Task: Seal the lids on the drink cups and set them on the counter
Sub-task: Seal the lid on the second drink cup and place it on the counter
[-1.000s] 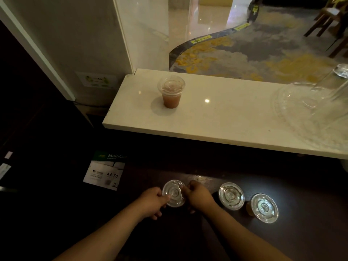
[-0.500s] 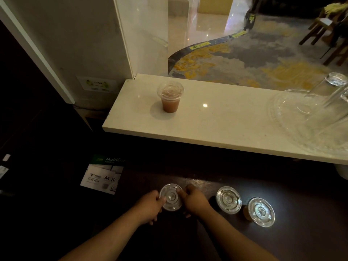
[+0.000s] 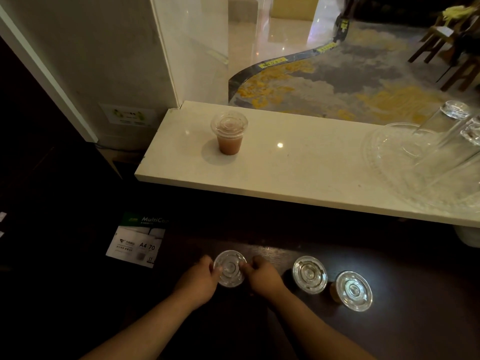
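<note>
Both hands, left hand and right hand, pinch one lidded cup; two lidded cups stand right of it (a fourth cup sits beyond, on the pale bench).

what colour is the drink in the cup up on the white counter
Pinkish brown, under a clear lid; the drink cup shows best in the head view.

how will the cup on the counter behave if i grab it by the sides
The cup looks like thin clear plastic, so it probably flexes under a squeeze. It seems over half full of brownish drink, so likely weighty for its size. It narrows toward the base, so a sideways push on the counter might tip it.
</note>
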Motion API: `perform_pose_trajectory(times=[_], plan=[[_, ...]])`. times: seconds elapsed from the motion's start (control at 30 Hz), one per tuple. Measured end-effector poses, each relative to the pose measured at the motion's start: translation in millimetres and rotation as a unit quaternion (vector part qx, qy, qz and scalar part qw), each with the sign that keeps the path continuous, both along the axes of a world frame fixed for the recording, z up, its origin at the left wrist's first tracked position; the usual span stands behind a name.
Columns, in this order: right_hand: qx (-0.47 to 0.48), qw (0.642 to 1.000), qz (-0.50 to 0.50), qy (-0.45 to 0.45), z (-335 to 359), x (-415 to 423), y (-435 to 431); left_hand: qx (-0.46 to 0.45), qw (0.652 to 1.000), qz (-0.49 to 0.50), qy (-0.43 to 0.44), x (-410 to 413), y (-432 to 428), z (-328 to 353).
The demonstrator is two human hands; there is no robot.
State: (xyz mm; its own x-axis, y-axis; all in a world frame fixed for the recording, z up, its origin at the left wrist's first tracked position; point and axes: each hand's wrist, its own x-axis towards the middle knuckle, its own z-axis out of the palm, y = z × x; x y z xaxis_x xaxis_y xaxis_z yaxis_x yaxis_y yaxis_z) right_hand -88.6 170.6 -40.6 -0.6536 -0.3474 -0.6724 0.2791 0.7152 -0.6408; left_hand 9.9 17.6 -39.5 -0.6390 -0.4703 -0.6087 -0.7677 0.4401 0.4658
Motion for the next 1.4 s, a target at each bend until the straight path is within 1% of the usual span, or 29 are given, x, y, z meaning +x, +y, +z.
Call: perform_pose_trajectory(times=[0.07,0.1,0.17,0.2,0.27,0.33,0.4,0.5,0.57,0.63,0.7,0.77,0.8,0.87,0.93,1.0,1.1,1.17,1.23,1.3,1.33,1.4], plan=[[-0.023,0.999,-0.029,-0.029,-6.4,-2.6,2.0,-0.071,0.996,-0.032,0.040,-8.5,10.2,5.7],[-0.035,0.996,-0.052,-0.056,-9.0,-3.8,3.2,-0.088,0.993,-0.061,0.057,-15.0,17.3,9.5],[-0.058,0.984,-0.113,-0.128,-16.6,-5.3,7.0,-0.118,0.980,-0.151,0.057,-29.1,31.5,10.9],[-0.081,0.968,-0.160,-0.176,-19.8,-4.3,7.9,-0.129,0.973,-0.189,0.037,-35.0,37.4,8.2],[-0.141,0.921,-0.243,-0.270,-27.1,-0.8,9.0,-0.145,0.962,-0.231,-0.014,-40.9,44.8,1.3],[-0.186,0.884,-0.285,-0.321,-31.6,2.9,10.9,-0.154,0.956,-0.245,-0.043,-41.9,47.0,-4.7],[-0.212,0.866,-0.307,-0.334,-33.4,5.0,13.9,-0.164,0.951,-0.257,-0.059,-43.0,46.6,-7.4],[-0.208,0.869,-0.314,-0.321,-32.7,7.7,15.9,-0.168,0.947,-0.261,-0.082,-48.2,45.2,-6.1],[-0.209,0.869,-0.305,-0.328,-30.6,7.0,14.3,-0.157,0.955,-0.247,-0.055,-50.6,41.9,-0.7],[-0.203,0.881,-0.274,-0.328,-26.3,3.9,13.6,-0.140,0.971,-0.194,-0.006,-52.0,35.7,10.2],[-0.208,0.897,-0.223,-0.320,-12.5,-3.4,12.5,-0.105,0.988,-0.107,0.041,-55.1,28.9,30.0],[-0.219,0.907,-0.191,-0.304,14.9,-16.3,10.5,-0.038,0.993,-0.041,0.104,-62.5,23.1,60.3],[-0.235,0.906,-0.185,-0.301,34.7,-24.3,9.3,-0.001,0.989,-0.025,0.145,-67.9,20.6,80.0],[-0.303,0.886,-0.175,-0.304,82.0,-43.9,7.6,0.060,0.972,-0.016,0.229,-81.5,13.7,125.8],[-0.372,0.871,-0.156,-0.281,135.5,-66.2,6.9,0.090,0.949,-0.022,0.302,-96.2,5.7,178.2],[-0.427,0.865,-0.128,-0.231,195.4,-87.5,7.6,0.100,0.930,-0.036,0.352,-109.2,-1.1,233.8],[-0.475,0.870,-0.083,-0.105,287.0,-106.7,9.5,0.108,0.917,-0.038,0.382,-121.6,-7.9,316.9],[-0.494,0.866,-0.073,-0.020,337.5,-112.2,13.0,0.171,0.918,-0.024,0.358,-124.1,-12.9,362.6],[-0.514,0.855,-0.052,0.051,374.2,-114.5,19.0,0.236,0.908,-0.041,0.343,-121.5,-15.6,398.7],[-0.528,0.844,-0.029,0.095,401.2,-112.9,25.2,0.257,0.892,-0.066,0.365,-119.8,-17.9,424.0],[-0.533,0.840,-0.026,0.102,412.0,-111.0,27.3,0.259,0.883,-0.075,0.384,-118.1,-18.2,434.5],[-0.528,0.843,-0.036,0.094,427.5,-107.2,30.0,0.253,0.866,-0.106,0.418,-115.5,-18.3,450.8]])
